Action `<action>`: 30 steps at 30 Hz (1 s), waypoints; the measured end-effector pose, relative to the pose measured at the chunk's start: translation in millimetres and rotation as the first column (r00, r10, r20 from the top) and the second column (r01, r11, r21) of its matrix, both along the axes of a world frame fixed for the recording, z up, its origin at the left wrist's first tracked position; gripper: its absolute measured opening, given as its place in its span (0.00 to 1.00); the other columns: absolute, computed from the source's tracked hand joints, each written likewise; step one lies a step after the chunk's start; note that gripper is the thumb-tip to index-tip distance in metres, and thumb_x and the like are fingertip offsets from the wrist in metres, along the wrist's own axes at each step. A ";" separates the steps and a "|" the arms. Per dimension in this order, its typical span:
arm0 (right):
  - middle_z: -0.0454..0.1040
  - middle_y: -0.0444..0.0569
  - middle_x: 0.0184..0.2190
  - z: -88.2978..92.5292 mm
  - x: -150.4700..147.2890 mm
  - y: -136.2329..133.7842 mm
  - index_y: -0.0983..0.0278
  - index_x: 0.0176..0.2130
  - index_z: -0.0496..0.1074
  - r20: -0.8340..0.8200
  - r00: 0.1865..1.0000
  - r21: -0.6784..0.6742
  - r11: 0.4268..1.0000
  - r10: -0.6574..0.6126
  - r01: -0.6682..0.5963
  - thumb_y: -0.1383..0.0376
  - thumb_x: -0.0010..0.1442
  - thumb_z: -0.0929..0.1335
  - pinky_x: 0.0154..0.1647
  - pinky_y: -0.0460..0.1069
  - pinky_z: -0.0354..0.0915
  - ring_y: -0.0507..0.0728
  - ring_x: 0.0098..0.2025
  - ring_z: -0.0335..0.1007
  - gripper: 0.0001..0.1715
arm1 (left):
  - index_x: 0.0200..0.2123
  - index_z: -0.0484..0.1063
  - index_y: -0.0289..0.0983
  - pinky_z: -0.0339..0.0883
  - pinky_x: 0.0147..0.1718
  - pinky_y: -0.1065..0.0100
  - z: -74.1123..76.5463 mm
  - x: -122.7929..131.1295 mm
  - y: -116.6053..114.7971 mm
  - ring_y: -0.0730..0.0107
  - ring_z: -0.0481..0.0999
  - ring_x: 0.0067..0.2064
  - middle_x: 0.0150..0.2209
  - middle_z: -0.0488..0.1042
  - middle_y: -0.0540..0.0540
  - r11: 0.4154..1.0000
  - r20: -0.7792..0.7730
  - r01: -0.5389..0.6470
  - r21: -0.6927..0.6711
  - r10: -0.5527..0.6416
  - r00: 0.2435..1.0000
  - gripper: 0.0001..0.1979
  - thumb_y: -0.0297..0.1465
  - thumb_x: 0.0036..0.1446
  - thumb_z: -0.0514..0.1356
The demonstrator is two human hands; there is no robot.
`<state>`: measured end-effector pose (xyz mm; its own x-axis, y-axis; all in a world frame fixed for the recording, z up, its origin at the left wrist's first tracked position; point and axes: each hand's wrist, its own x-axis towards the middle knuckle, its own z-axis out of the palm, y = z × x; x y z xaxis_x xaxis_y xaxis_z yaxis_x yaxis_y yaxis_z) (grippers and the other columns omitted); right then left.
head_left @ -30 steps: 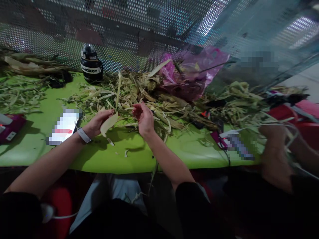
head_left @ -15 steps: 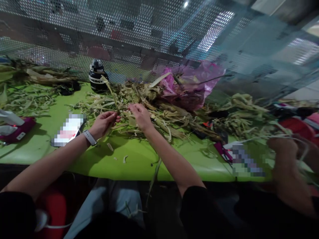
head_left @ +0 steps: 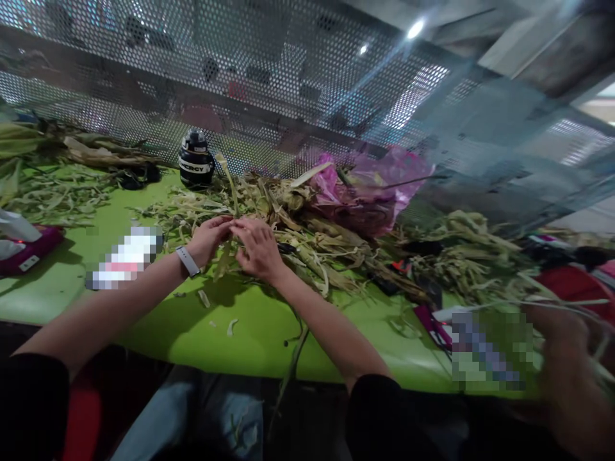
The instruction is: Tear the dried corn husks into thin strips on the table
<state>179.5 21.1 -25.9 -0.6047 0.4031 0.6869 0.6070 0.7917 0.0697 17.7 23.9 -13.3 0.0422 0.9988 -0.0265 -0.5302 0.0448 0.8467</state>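
Observation:
A pale, narrow corn husk strip [head_left: 227, 179] rises from between my hands, its top end bent over. My left hand [head_left: 209, 238], with a light watch band on the wrist, pinches the strip low down. Right beside it, my right hand [head_left: 259, 246] has its thumb and fingers drawn together at the same spot, fingertips touching the left ones. The exact grip is partly hidden behind the fingers. Around and behind both hands spreads a heap of dry corn husks [head_left: 307, 224] on the green tabletop [head_left: 259, 320].
A black bottle [head_left: 195, 168] stands behind the husks, and a pink plastic bag [head_left: 375, 198] lies to its right. A lit phone [head_left: 127, 256] is left of my arm. Purple devices [head_left: 36, 246] sit at both sides. A co-worker's hand [head_left: 557, 326] works at the right. A perforated metal screen [head_left: 269, 83] closes the back.
My right hand has moved left and now meets my left hand at the strip, its fingers curling in. The view has tilted slightly upward.

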 end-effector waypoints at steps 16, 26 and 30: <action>0.74 0.48 0.39 -21.4 11.5 -11.2 0.53 0.48 0.77 0.097 0.988 -0.011 0.992 0.123 -0.122 0.65 0.65 0.65 0.53 0.53 0.61 0.56 0.45 0.66 0.15 | 0.42 0.73 0.32 0.66 0.29 0.74 -9.2 -2.3 -12.7 0.73 0.76 0.31 0.29 0.78 0.48 0.998 -0.143 0.062 -0.001 -0.062 0.988 0.22 0.29 0.43 0.73; 0.71 0.48 0.30 -8.8 11.9 5.9 0.62 0.35 0.70 -0.546 0.779 -0.510 0.860 -0.308 -0.017 0.49 0.66 0.60 0.39 0.50 0.64 0.55 0.34 0.68 0.22 | 0.38 0.78 0.36 0.67 0.38 0.72 -5.9 0.1 -11.2 0.73 0.75 0.36 0.34 0.79 0.48 0.980 -0.321 0.194 0.043 -0.170 0.932 0.12 0.27 0.47 0.68; 0.66 0.43 0.23 -10.6 9.4 3.6 0.61 0.32 0.65 -0.533 0.751 -0.601 0.799 -0.390 -0.012 0.45 0.65 0.59 0.34 0.49 0.60 0.53 0.28 0.62 0.24 | 0.41 0.78 0.36 0.65 0.36 0.72 -8.5 1.2 -15.2 0.74 0.73 0.34 0.34 0.78 0.48 0.978 -0.319 0.200 0.055 -0.173 0.932 0.13 0.27 0.49 0.65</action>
<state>188.9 24.7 -36.6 -0.0052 0.8719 0.4896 0.4923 0.4284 -0.7577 18.9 8.7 -21.8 0.2313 0.9727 0.0163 -0.2288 0.0381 0.9727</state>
